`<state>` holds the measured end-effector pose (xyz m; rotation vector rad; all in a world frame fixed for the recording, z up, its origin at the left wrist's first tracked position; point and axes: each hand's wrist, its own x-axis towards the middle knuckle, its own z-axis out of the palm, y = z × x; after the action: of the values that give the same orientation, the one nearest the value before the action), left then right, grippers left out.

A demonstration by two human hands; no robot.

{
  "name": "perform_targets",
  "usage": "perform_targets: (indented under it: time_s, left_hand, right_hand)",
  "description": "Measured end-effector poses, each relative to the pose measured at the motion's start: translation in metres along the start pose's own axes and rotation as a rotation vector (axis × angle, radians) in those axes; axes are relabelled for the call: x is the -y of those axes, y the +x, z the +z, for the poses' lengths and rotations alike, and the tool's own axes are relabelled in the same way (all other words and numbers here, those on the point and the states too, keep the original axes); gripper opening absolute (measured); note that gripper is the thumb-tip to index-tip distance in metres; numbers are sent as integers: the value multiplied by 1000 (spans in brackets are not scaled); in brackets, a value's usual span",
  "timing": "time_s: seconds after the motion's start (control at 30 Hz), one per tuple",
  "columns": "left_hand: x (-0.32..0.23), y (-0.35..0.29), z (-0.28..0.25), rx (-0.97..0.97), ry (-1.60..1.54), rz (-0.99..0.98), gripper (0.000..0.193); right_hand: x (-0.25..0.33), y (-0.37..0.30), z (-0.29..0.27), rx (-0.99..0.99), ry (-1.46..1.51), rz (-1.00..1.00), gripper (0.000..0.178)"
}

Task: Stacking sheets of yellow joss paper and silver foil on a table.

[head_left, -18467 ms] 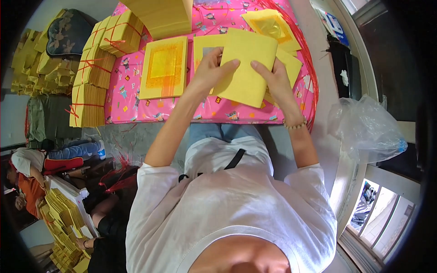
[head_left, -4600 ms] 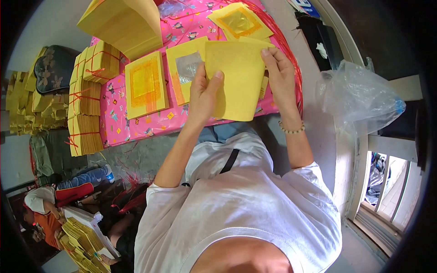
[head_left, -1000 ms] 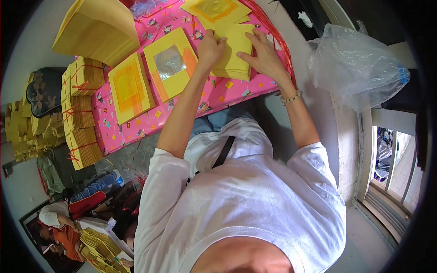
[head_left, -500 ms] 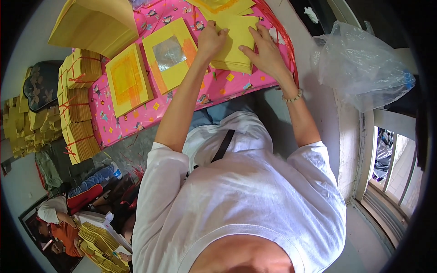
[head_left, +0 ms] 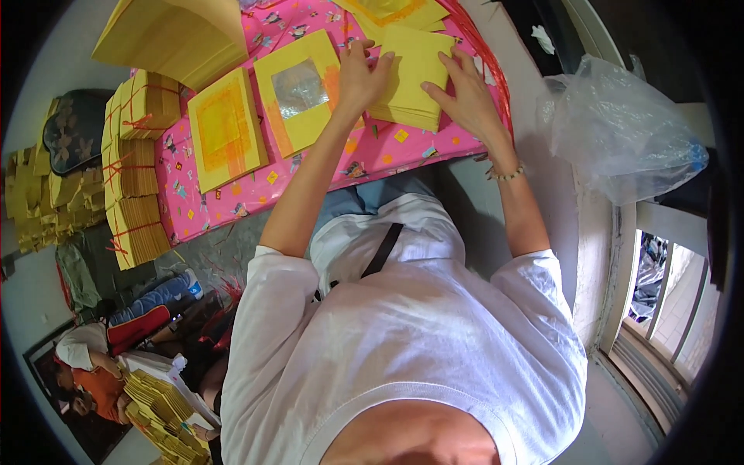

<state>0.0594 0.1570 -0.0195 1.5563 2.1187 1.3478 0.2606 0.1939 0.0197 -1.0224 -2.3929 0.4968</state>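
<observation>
A thick stack of yellow paper sheets (head_left: 411, 81) lies on the table's pink patterned cover, in front of me. At the stack's left edge is my left hand (head_left: 363, 81), its fingers apart and its thumb near the paper. My right hand (head_left: 471, 101) lies on the right side with thumb and fingers spread over the top sheet. To the left sits a yellow stack with a silver square and orange bands (head_left: 301, 89). Farther left is another stack with an orange-yellow printed square (head_left: 225, 132).
Red-tied yellow paper bundles (head_left: 136, 178) line the table's left end, beside a large curved yellow sheaf (head_left: 174, 39). More printed sheets (head_left: 391, 12) lie beyond my stack. Red string (head_left: 496, 74) runs along the right edge. A clear plastic bag (head_left: 620, 132) hangs right. People sit lower left.
My left hand's fingers have lifted and loosened at the stack's left edge. My right hand stays on the right side. The view has shifted slightly.
</observation>
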Motion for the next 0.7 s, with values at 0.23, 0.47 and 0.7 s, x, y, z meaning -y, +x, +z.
perform_targets:
  time_s: [0.23,0.47,0.7]
  left_hand:
    - [25,-24,-80,64,-271,-83,24]
    - [30,-71,-139,333,117,56,37]
    - [37,-85,-136,378,279,192,40]
  right_hand:
    - [5,5,-8,39,-18,24,64]
    - [50,17,-32,-40,-78,-84,48]
    - [88,35,-3,111,36,-391,28]
